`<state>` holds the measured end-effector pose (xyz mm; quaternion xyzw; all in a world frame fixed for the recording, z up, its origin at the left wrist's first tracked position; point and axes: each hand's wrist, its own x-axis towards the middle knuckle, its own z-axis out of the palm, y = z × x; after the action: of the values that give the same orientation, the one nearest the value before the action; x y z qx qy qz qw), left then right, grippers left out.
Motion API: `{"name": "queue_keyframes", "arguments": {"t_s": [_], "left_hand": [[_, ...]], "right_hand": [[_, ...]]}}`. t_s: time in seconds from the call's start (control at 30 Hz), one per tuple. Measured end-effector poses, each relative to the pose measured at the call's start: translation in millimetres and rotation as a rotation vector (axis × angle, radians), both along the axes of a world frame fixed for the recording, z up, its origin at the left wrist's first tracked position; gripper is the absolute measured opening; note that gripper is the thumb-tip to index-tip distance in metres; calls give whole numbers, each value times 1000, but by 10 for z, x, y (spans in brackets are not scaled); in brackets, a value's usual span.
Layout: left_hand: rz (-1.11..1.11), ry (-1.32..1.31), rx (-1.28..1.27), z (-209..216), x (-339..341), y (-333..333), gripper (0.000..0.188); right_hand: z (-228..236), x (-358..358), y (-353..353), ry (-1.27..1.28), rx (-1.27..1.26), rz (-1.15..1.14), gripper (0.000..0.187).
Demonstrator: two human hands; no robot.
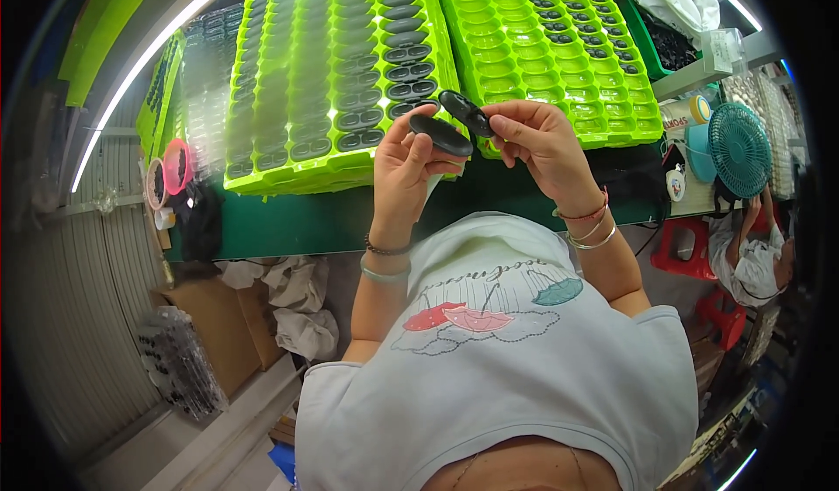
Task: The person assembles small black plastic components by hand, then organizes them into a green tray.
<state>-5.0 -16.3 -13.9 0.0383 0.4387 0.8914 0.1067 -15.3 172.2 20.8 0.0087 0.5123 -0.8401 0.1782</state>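
Observation:
In front of me, near the table's edge, my left hand (404, 160) is closed round a smooth black oval shell (441, 136), thumb on its near side. Just to the right, my right hand (544, 141) pinches a black oval piece with rounded hollows (466, 112) by its right end. The two parts are close together; whether they touch I cannot tell. Beyond my left hand lies a lime-green tray (301, 179) with rows of black oval parts, some hollowed, some smooth. A second lime-green tray (511, 87) holds hollowed black pieces in its far and right pockets; its nearer pockets are bare.
Both trays lie on a dark green tabletop (288, 222). At right are a teal fan (739, 150), red stools (684, 248) and another person (752, 259). A pink fan (177, 166) stands left. Below are a cardboard box (218, 320) and a plastic-wrapped stack (181, 364).

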Motion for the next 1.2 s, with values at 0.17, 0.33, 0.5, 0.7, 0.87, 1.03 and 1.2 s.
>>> {"name": "queue_keyframes", "arguments": {"t_s": [0.17, 0.33, 0.5, 0.7, 0.87, 1.03, 1.2], "left_hand": [[12, 14, 36, -17, 2, 2, 37], [5, 37, 33, -44, -1, 1, 36], [-11, 23, 31, -41, 1, 14, 36], [5, 12, 65, -21, 11, 22, 36], [-12, 40, 48, -44, 18, -8, 36], [1, 31, 18, 43, 41, 30, 34], [28, 87, -92, 104, 53, 53, 30]], "right_hand": [[27, 45, -92, 92, 115, -14, 19], [-28, 76, -156, 310, 394, -57, 16], [-24, 114, -212, 439, 526, -129, 14], [-24, 197, -292, 839, 829, -300, 16], [-23, 213, -265, 901, 859, -224, 22], [-72, 154, -208, 1032, 904, -189, 27], [-68, 167, -197, 1026, 1002, -143, 24]]}}
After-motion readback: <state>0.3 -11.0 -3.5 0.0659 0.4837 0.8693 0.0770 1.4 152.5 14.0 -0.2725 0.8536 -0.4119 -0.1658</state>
